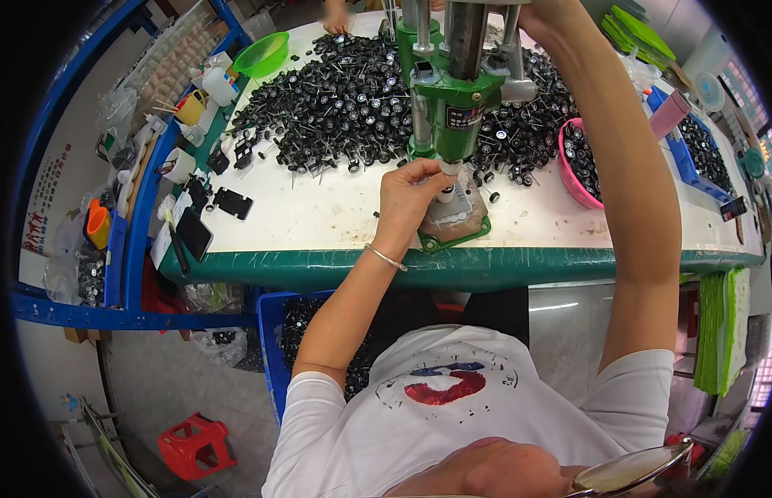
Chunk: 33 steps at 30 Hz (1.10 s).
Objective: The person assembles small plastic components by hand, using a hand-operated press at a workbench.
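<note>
A green bench press (456,124) stands at the table's front edge, its ram pointing down over a base plate (456,228). My left hand (406,199) is closed in a pinch under the ram, thumb and forefinger together beside a small white post (445,197). A dark bit shows at the fingertips, but what they hold is mostly hidden. My right hand (547,18) is raised high beside the top of the press; its fingers are cut off by the upper edge. Around the press lies a big heap of small black wheels (344,104), many on thin metal axles.
Right of the press sits a pink bowl (581,195) of wheels. A green bowl (261,55) stands far left, near another person's hand (338,18). A phone (193,232) and black plastic parts (233,203) lie left. Below the table is a blue crate (274,365).
</note>
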Motion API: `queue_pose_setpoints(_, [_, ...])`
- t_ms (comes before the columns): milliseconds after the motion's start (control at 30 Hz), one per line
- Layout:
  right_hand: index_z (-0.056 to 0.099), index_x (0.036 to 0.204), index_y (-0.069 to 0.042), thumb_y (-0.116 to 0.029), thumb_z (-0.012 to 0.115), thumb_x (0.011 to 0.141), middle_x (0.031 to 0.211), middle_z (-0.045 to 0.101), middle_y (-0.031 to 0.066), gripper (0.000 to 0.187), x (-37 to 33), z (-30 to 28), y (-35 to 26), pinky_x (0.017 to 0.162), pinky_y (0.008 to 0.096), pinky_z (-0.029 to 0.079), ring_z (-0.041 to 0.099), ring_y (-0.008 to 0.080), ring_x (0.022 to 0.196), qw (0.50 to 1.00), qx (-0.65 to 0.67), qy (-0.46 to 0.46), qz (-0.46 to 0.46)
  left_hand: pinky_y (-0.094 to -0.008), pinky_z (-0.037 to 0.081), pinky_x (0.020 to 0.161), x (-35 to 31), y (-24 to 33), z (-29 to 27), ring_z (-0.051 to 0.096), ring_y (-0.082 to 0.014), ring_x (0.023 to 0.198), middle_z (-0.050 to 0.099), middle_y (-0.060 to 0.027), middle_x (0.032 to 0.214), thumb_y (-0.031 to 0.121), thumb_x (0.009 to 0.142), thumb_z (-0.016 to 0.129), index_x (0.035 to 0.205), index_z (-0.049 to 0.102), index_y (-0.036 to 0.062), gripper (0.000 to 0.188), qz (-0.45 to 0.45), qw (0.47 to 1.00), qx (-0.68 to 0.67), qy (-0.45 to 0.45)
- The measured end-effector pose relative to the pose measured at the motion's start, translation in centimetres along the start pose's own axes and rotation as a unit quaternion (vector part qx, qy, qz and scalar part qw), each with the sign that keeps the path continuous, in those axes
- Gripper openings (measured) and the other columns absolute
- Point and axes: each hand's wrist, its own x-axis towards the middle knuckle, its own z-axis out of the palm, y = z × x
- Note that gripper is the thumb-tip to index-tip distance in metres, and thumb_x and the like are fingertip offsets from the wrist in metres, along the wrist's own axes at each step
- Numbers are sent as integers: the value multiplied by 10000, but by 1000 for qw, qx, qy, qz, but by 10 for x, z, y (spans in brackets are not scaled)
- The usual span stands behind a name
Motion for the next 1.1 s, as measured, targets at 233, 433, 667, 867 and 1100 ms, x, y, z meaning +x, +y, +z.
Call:
queue_pose_setpoints(233, [504,674,-143,-223,612,914,537,362,-75,274,-1,7,7,375,218,253,340,46,411,996,-28,40,-71,-220,475,745,2,-2,-2,612,-74,787,694,-21,869,-20,805,701,930,712,-8,127,0,1000,2,-11])
queue_pose_setpoints(433, [358,630,-164,-239,545,934,509,267,-73,364,-56,-8,-2,349,231,169,223,44,372,882,415,-216,-58,-204,469,672,-1,-6,-2,589,-57,698,656,10,785,20,796,717,905,720,0,110,17,1000,-11,-4])
queue_pose_setpoints(667, [400,650,-125,-220,504,933,534,334,-33,316,-73,-22,15,398,256,224,276,80,419,881,314,-200,-291,-204,472,671,0,-13,-3,595,-59,705,632,20,790,24,795,718,894,717,-8,105,31,999,14,3])
queue_pose_setpoints(867, [268,613,-133,-205,488,895,527,204,-27,365,-87,-7,13,428,277,141,148,86,453,943,18,39,-331,-209,484,633,-3,-14,1,607,-70,673,667,-15,779,58,793,732,951,722,5,168,4,1000,-12,12])
queue_pose_setpoints(1100, [437,701,-90,-227,526,939,575,336,-24,289,-42,-11,0,440,239,234,282,76,471,983,-43,15,-179,-212,484,624,-3,-7,-7,610,-73,670,671,-20,782,75,797,732,956,715,3,175,-4,1000,2,4])
